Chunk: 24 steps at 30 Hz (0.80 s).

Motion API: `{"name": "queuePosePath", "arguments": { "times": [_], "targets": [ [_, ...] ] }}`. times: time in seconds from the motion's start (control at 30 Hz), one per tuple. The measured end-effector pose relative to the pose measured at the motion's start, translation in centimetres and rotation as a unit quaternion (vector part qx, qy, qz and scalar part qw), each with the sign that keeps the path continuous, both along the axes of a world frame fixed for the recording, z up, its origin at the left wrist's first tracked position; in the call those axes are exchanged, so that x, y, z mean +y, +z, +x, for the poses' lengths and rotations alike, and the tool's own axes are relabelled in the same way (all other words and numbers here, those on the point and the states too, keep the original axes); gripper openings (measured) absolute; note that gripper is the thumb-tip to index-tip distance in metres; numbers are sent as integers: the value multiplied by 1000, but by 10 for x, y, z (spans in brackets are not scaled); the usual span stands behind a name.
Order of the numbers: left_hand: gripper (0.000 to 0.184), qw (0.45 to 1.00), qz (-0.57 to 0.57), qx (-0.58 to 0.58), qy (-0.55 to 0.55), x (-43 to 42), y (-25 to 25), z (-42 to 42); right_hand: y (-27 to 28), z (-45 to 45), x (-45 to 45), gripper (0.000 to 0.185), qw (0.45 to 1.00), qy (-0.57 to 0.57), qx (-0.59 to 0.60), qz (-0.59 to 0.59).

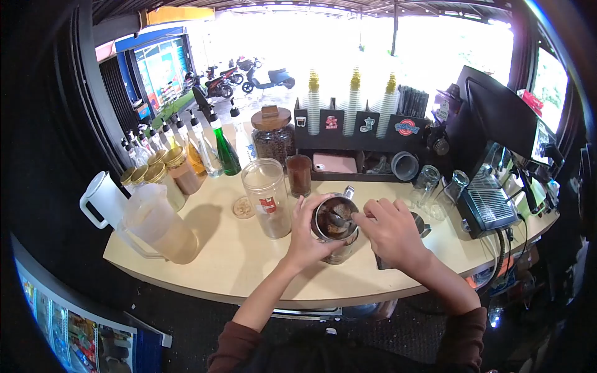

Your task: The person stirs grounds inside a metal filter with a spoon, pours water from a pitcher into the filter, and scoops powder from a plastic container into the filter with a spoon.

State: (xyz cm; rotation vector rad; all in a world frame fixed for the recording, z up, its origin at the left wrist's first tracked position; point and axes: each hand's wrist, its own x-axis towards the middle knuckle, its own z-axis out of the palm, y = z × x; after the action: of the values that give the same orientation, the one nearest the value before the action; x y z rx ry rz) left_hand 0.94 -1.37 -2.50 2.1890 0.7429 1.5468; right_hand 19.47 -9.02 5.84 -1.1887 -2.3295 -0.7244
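My left hand (305, 230) is wrapped around a metal pitcher (321, 219) whose mouth faces the camera. Dark brown contents with a lighter patch show inside. In my right hand (392, 235), closed fingers pinch a spoon (341, 220) that reaches into the pitcher. Just below the pitcher, partly hidden by it and my left hand, is a glass (342, 250). Left of my hands stands a tall clear canister (266, 205) with a red label, its round lid (243, 208) lying beside it. A glass of brown drink (299, 177) stands behind my left hand.
Plastic pitchers (163, 227), jars (182, 171) and pump bottles (224, 149) line the left side. At the back are a coffee-bean jar (273, 142) and a black cup organizer (339, 130). Upturned glasses (426, 183) and an espresso machine (491, 196) occupy the right.
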Motion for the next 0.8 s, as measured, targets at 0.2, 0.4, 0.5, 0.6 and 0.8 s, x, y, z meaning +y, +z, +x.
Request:
{"name": "queuePosePath", "arguments": {
  "times": [0.2,0.4,0.5,0.6,0.8],
  "targets": [
    [82,991,-121,-40,-50,-3,1,9,0,2,8,26,999,8,42,13],
    [78,985,-152,-43,-71,-2,-3,11,0,9,15,17,997,4,65,-51],
    [78,979,-180,-43,-83,-4,-1,10,3,12,18,14,988,17,106,-113],
    [79,977,-190,-33,-87,-4,-1,10,5,13,24,11,974,56,175,-132],
    [81,979,-188,-7,-77,-1,-3,9,11,12,28,8,894,108,369,-233]
  ]
}}
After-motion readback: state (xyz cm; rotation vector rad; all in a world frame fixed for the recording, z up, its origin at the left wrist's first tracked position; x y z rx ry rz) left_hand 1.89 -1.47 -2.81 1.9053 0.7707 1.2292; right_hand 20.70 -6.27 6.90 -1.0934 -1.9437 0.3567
